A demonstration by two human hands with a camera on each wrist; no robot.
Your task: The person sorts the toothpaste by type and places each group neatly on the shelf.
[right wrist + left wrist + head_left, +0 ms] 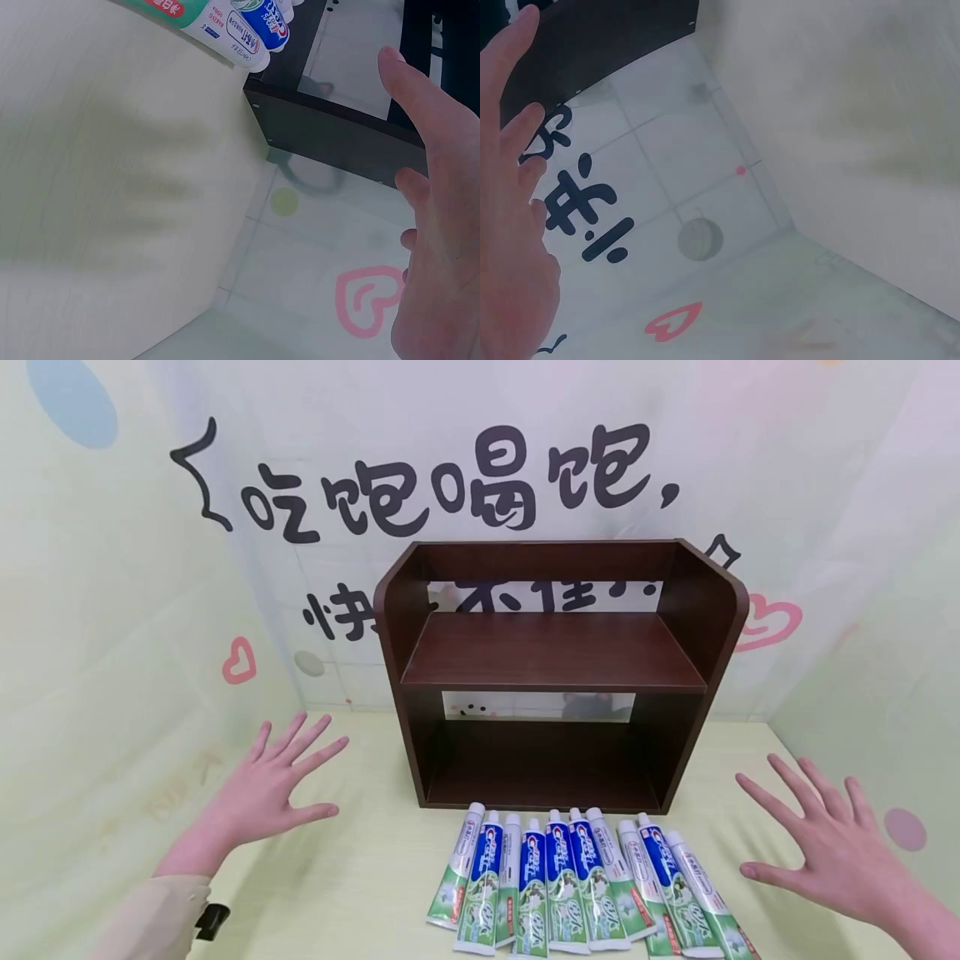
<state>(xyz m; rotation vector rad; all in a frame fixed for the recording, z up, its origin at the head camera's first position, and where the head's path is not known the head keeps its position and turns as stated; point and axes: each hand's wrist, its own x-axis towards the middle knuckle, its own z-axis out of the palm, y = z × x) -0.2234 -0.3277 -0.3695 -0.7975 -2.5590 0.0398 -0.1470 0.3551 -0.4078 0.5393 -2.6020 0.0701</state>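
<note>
My left hand hovers over the table left of the shelf, fingers spread and holding nothing. On the other side my right hand is spread the same way, to the right of the toothpaste tubes. A dark brown two-tier shelf stands between the hands toward the back, both tiers bare. In front of it several toothpaste tubes lie side by side in a row, caps toward the shelf. Some have blue and green print, others white and green. The right wrist view catches a white-capped tube by the shelf corner.
The pale wooden table carries everything. Behind the shelf hangs a light backdrop with black lettering and pink hearts, and similar sheets close in the left and right sides. A small black object shows by the left sleeve.
</note>
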